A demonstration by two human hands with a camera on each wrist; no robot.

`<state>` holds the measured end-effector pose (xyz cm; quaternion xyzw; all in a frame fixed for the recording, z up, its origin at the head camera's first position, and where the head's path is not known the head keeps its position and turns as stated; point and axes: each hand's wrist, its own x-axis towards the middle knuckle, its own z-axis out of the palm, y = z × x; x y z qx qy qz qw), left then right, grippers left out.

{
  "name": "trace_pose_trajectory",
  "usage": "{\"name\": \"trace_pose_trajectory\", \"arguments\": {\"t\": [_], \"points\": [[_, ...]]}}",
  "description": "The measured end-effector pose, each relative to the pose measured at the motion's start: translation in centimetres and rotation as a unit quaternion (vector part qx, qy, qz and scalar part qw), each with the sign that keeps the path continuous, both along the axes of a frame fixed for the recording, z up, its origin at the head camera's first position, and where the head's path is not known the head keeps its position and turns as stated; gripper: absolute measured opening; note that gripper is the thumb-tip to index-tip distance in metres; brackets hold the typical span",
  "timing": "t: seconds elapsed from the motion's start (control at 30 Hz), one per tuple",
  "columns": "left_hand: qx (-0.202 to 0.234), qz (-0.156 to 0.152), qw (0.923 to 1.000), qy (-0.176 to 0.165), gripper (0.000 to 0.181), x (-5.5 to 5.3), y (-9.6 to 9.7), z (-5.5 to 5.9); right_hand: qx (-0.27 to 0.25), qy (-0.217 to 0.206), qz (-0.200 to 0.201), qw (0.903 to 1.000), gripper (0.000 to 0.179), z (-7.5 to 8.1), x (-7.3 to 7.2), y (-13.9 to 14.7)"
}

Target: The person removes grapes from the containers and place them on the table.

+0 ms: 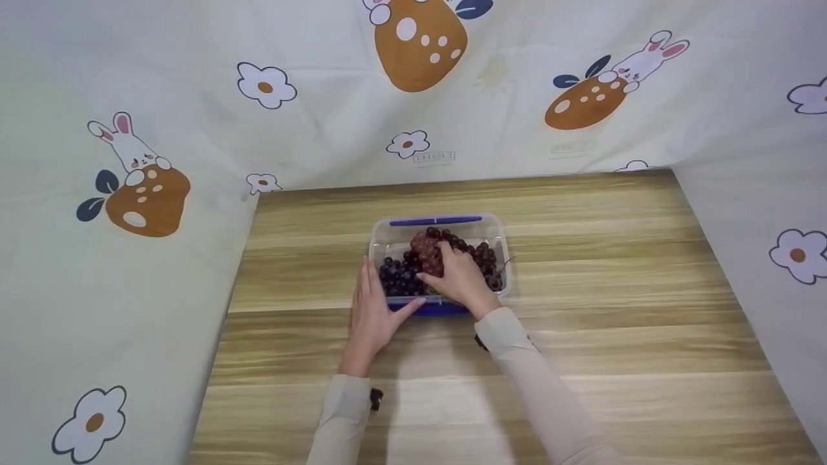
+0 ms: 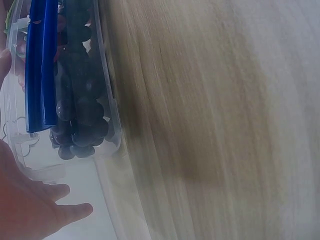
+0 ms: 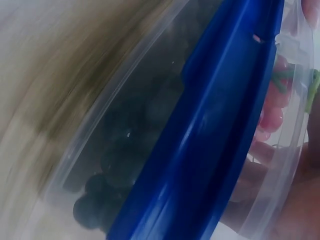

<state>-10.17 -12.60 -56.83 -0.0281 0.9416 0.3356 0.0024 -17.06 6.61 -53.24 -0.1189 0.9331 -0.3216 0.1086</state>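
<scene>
A clear plastic container (image 1: 378, 237) with blue side latches stands on the table, holding dark grapes (image 1: 398, 276) at its left and reddish-brown grapes (image 1: 484, 254) at its right. My right hand (image 1: 460, 279) reaches in over the front rim and grips a bunch of red grapes (image 1: 424, 245), its thumb and fingers round the bunch. Against the container's front left corner rests my left hand (image 1: 375, 312), fingers straight along the left wall and thumb on the front rim. In the left wrist view its fingertips (image 2: 75, 212) stretch out beside the container.
The wood-grain table (image 1: 601, 271) extends around the container on all sides. Pale cloth walls (image 1: 323, 116) printed with rabbits and flowers enclose it at the back, left and right. A blue latch (image 3: 200, 125) hangs on the container's front.
</scene>
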Motion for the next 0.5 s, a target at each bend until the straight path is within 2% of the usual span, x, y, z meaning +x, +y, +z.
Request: {"name": "trace_pose_trajectory", "arguments": {"t": [0.3, 0.5], "points": [[0.007, 0.000, 1.0000, -0.003, 0.134, -0.10, 0.01, -0.04, -0.069, -0.064, -0.016, 0.9954, 0.092, -0.09, -0.41, -0.20], [0.010, 0.003, 0.9999, -0.003, 0.136, -0.05, -0.05, -0.06, -0.104, -0.058, -0.034, 0.9923, 0.079, 0.00, -0.50, -0.36]]}}
